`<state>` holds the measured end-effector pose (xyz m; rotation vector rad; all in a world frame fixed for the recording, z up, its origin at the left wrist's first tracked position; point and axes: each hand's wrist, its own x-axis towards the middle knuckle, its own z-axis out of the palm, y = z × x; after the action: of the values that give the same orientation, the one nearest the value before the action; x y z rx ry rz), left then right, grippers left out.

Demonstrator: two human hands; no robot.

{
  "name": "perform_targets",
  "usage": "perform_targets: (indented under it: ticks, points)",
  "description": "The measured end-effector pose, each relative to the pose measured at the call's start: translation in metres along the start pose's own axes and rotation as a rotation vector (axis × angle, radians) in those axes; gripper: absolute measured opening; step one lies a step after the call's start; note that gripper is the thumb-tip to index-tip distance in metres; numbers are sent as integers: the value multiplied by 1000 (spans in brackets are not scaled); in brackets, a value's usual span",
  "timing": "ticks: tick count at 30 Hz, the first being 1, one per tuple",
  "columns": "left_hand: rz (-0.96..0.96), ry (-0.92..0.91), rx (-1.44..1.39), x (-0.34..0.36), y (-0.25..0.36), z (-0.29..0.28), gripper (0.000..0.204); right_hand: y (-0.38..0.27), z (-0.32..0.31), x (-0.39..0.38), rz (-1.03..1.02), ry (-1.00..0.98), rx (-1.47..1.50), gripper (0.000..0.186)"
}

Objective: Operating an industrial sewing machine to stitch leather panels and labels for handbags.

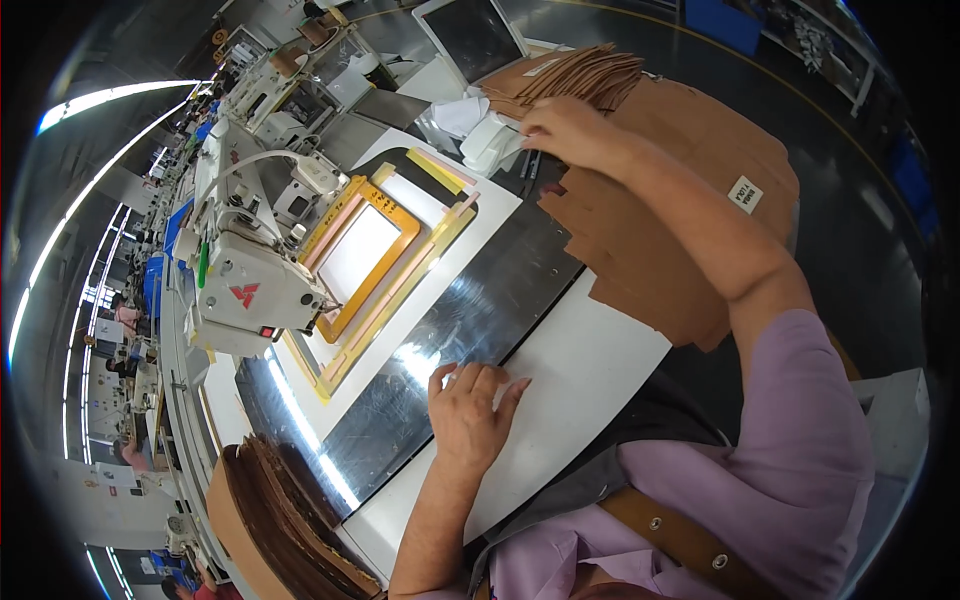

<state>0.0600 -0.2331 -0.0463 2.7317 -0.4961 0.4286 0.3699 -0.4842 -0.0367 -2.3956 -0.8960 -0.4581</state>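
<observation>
My left hand (466, 408) is over the near edge of the shiny metal plate (480, 310), its fingers loosely bent and the thumb apart, with nothing in it. My right hand (568, 130) reaches far forward to a small white plastic object (488, 142). Its fingers are bent in beside that object; whatever they may hold is hidden. Beyond this hand lies a fanned stack of brown leather-like pieces (580, 78). Left of the plate, a sewing machine (255, 285) stands over an orange rectangular frame (400, 245) with a white middle.
Flat brown pieces (650, 255) spread beneath my right forearm. A thick brown stack (280, 525) stands at the lower left. A dark screen (472, 38) rises at the back. Yellow strips (436, 172) edge the machine's template. Other machines and people are far left.
</observation>
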Motion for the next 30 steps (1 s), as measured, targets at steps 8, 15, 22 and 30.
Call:
perform_targets:
  ticks: [8,15,22,30]
  points:
    - [-285,46,19,-34,-57,-27,19,-22,89,98,174,-228,-415,19]
    - [-340,91,-12,-33,-82,-36,22,-24,89,102,99,-187,-488,20]
    - [-393,86,-125,-26,-93,-35,20,11,82,90,117,-51,-89,13]
    - [-722,321,-625,42,-123,2,24,-121,105,49,-45,-257,386,17]
